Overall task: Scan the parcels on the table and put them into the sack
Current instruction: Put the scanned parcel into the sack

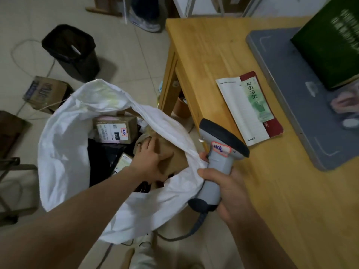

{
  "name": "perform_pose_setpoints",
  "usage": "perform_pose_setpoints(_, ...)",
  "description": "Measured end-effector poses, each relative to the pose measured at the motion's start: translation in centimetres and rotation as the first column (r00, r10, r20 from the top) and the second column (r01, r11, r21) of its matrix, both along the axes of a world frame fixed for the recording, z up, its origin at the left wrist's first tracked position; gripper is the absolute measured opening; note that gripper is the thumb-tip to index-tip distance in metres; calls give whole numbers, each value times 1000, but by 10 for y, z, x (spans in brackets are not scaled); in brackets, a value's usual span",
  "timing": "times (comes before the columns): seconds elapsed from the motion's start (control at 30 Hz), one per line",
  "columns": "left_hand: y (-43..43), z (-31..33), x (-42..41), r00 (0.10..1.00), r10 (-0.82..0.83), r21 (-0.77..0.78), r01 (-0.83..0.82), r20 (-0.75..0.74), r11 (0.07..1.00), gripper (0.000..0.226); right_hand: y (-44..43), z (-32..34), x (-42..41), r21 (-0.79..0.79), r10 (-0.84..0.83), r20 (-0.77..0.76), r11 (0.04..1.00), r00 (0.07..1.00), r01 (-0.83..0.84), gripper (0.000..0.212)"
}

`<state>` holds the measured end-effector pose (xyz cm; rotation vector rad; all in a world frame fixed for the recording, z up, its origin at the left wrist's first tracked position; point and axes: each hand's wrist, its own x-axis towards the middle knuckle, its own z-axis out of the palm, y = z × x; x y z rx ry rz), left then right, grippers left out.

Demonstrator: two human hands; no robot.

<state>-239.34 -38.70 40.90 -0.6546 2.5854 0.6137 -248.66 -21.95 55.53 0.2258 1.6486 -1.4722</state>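
A white sack [64, 144] stands open on the floor left of the wooden table [213, 55]. Inside it my left hand [150, 159] holds a brown cardboard parcel [174, 158], fingers and thumb wrapped over its top. Deeper in the sack lie a labelled box [114, 130] and a dark bag [103, 162]. My right hand [231, 189] grips the grey barcode scanner [219, 158] by its handle and pinches the sack's rim against it. On the table lies a flat white, green and red parcel [248, 107].
A grey mat [291, 105] with a green box [334, 41] on it covers the table's right side. A black bin [71, 51] and a cardboard box [46, 92] stand on the tiled floor beyond the sack. The scanner's cable [186, 233] trails on the floor.
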Motion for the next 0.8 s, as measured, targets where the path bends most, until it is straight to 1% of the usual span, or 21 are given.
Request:
perform_pose_setpoints(0.07, 2, -5, 23, 999, -29, 61, 27, 39, 998, 72, 0, -2, 5, 26, 10, 9, 1000, 1000, -10, 75)
perform_pose_setpoints(0.13, 2, -10, 33, 994, -21, 154, 3, 110, 988, 56, 0, -5, 10, 52, 19, -11, 998, 1000, -18, 62)
perform_pose_setpoints(0.2, 4, -9, 33, 997, 42, 268, -58, 67, 962, 45, 0, -6, 12, 107, 50, -73, 993, 996, -42, 50)
perform_pose_setpoints(0.27, 8, 0, 35, 987, 160, 297, -148, -16, 943, 40, 1, -5, 14, 192, 73, -161, 980, 984, -41, 37)
perform_pose_setpoints(0.33, 9, 10, 41, 953, 280, 270, -241, -113, 932, 33, 4, -2, 15, 265, 103, -275, 964, 956, -28, 27)
perform_pose_setpoints(0.43, 18, 30, 51, 938, 303, 180, -273, -169, 945, 39, 16, 6, 23, 310, 138, -374, 951, 917, -17, 25)
perform_pose_setpoints(0.53, 30, 56, 49, 921, 365, 164, -342, -137, 925, 46, 31, 20, 31, 313, 151, -365, 949, 919, -31, 28)
perform_pose_setpoints(0.6, 38, 71, 47, 927, 354, 158, -334, -121, 929, 49, 41, 28, 35, 296, 148, -355, 954, 923, -40, 32)
perform_pose_setpoints(0.63, 42, 77, 45, 928, 348, 144, -330, -131, 933, 51, 46, 31, 37, 287, 135, -346, 957, 928, -33, 29)
perform_pose_setpoints(0.7, 48, 89, 41, 906, 361, 84, -351, -223, 933, 52, 55, 38, 38, 277, 89, -320, 961, 943, 3, 18)
perform_pose_setpoints(0.73, 51, 96, 37, 882, 366, 47, -369, -297, 928, 52, 59, 42, 38, 263, 41, -296, 964, 954, 40, 20)
perform_pose_setpoints(0.8, 60, 114, 26, 841, 319, -28, -367, -437, 930, 52, 70, 48, 37, 166, -103, -213, 976, 972, 140, 23)
